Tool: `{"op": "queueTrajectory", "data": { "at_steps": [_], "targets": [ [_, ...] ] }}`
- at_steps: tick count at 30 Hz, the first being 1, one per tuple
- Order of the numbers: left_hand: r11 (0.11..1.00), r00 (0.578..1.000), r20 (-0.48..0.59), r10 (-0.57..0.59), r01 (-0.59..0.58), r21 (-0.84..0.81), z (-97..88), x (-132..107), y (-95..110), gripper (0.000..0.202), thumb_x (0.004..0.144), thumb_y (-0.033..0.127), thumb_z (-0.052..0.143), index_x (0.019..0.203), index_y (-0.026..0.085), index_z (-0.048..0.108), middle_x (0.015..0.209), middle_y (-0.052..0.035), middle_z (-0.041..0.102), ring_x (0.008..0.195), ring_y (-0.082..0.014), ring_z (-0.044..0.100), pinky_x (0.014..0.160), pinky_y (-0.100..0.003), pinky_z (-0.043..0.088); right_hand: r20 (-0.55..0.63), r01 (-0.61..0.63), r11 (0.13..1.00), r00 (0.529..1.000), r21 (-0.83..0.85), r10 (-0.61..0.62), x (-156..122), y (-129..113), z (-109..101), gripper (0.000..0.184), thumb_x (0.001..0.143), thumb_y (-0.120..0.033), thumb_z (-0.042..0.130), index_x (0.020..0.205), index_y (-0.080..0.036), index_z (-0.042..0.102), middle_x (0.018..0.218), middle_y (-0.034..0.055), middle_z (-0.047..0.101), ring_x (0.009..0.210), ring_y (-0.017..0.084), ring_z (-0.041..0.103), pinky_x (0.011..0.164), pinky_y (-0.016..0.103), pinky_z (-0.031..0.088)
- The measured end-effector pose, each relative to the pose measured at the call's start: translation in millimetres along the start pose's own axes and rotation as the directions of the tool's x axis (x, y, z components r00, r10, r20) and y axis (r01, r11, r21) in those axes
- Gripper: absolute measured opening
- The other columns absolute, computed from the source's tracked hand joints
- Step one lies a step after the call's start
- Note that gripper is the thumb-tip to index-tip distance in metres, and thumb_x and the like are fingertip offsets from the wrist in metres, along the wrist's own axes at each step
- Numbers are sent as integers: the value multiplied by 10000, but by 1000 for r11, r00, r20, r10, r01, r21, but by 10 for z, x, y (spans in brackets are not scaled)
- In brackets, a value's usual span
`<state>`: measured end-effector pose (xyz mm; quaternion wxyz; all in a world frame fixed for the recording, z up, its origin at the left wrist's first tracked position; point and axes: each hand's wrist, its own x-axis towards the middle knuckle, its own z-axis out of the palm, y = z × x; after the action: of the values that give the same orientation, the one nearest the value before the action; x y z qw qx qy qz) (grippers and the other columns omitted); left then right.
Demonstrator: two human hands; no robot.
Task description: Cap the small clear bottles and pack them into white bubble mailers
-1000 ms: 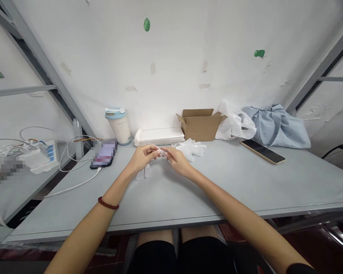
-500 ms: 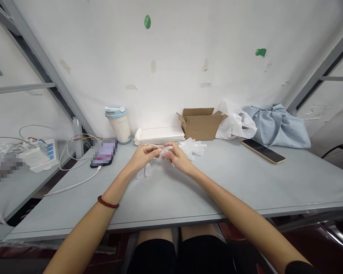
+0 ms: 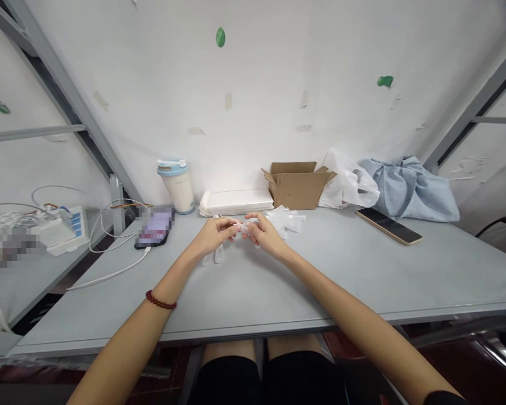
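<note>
My left hand (image 3: 213, 235) and my right hand (image 3: 265, 235) meet above the grey table (image 3: 362, 270), both pinching one small clear plastic piece (image 3: 245, 226) between their fingertips. Two more small clear pieces (image 3: 214, 258) lie flat on the table just below my left hand. A loose pile of clear plastic pieces (image 3: 287, 219) sits right behind my right hand. A red bead bracelet (image 3: 161, 301) is on my left wrist.
Along the back wall stand a white-and-blue lidded cup (image 3: 176, 186), a stack of white trays (image 3: 235, 201), an open cardboard box (image 3: 298, 184), a white plastic bag (image 3: 348, 183) and a blue cloth bundle (image 3: 409, 188). One phone (image 3: 388, 225) lies right, another charging phone (image 3: 154, 226) left.
Both hands stayed together on the small piece, shifting slightly away from me; my right fingers regripped it.
</note>
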<state>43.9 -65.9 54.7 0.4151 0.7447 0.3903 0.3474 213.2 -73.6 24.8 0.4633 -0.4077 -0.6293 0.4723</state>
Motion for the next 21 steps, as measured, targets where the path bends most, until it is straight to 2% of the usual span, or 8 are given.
{"op": "queueTrajectory", "data": {
  "at_steps": [3, 7, 11, 14, 17, 21],
  "targets": [
    [999, 999, 8, -42, 42, 5, 9, 6, -16, 367, 756, 488, 565, 784, 135, 658, 715, -59, 663, 614, -140, 557, 624, -279, 466, -4, -7, 1000, 1000, -16, 7, -2, 3, 15, 259, 832, -362, 428, 1032, -197, 420, 612, -54, 552, 459, 69, 364, 467, 206, 314],
    [999, 999, 36, -5, 7, -43, 28, 0, 9, 333, 732, 451, 606, 803, 130, 660, 765, -73, 676, 667, -150, 570, 673, -294, 468, -8, -79, 996, 997, 40, 79, -19, -48, 26, 289, 816, -403, 463, 1011, -193, 419, 568, -64, 528, 433, 67, 362, 434, 198, 289],
    [998, 1000, 3, -31, 31, -57, 48, -2, 20, 331, 726, 450, 614, 805, 131, 655, 729, -55, 660, 642, -141, 566, 658, -286, 467, -23, -108, 992, 994, 57, 109, -24, -74, 15, 363, 799, -446, 497, 1041, -189, 411, 563, -67, 513, 425, 74, 373, 422, 205, 295],
    [992, 996, -51, -73, 67, -108, 44, 14, -20, 332, 717, 457, 625, 770, 130, 639, 692, -35, 627, 602, -124, 551, 629, -271, 464, -77, -4, 995, 997, -102, -4, -16, -39, 7, 360, 788, -448, 520, 1025, -186, 453, 623, -45, 534, 499, 95, 433, 483, 230, 349],
    [972, 985, -104, -135, 112, -205, 21, 34, -78, 353, 719, 477, 621, 719, 124, 614, 689, -33, 601, 588, -114, 543, 603, -261, 466, -109, 119, 948, 982, -295, -157, -15, -5, 6, 240, 796, -372, 516, 938, -180, 537, 674, -15, 545, 619, 123, 480, 577, 256, 386],
    [966, 982, -64, -177, 160, -203, 0, 39, -106, 405, 741, 515, 581, 641, 122, 581, 644, -29, 566, 538, -105, 519, 540, -253, 456, -120, 158, 933, 971, -323, -206, -36, -14, 21, 214, 808, -339, 495, 908, -168, 577, 688, 9, 561, 651, 141, 500, 596, 264, 397]
  ]
}}
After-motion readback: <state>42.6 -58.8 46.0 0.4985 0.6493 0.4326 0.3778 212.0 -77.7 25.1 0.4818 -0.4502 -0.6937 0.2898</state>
